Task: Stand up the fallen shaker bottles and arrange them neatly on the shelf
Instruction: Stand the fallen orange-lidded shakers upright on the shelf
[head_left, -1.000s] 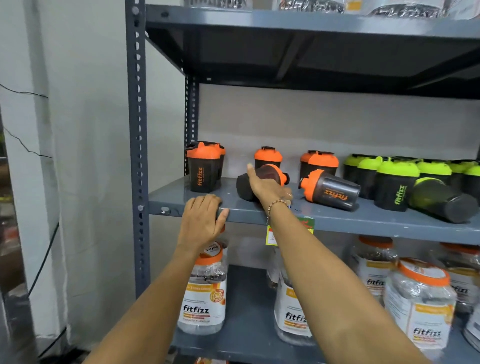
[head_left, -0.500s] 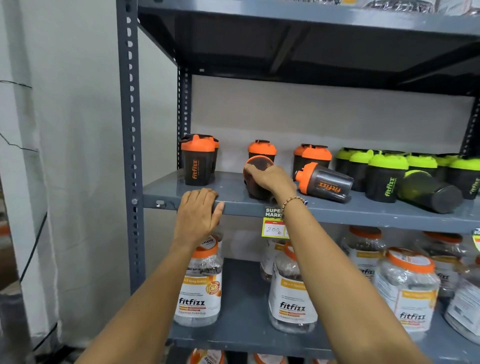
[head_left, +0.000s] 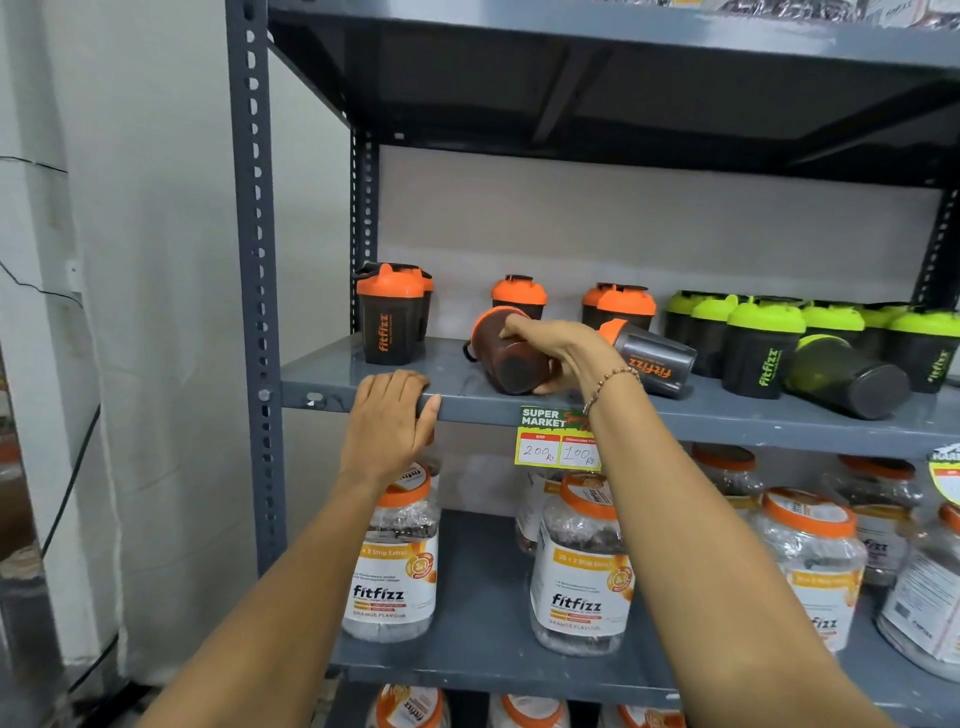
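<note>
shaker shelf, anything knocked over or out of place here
Three shakers are off their bases: an orange-lidded one tilted in the right hand, another orange-lidded one lying beside it, and a green-lidded one lying further right.

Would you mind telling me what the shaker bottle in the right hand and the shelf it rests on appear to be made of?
The shaker bottle in the right hand looks like dark, translucent plastic with a smooth sheen and an opaque orange lid. The shelf looks like grey painted metal, probably steel: a thin folded edge and perforated uprights with bolts.
</note>
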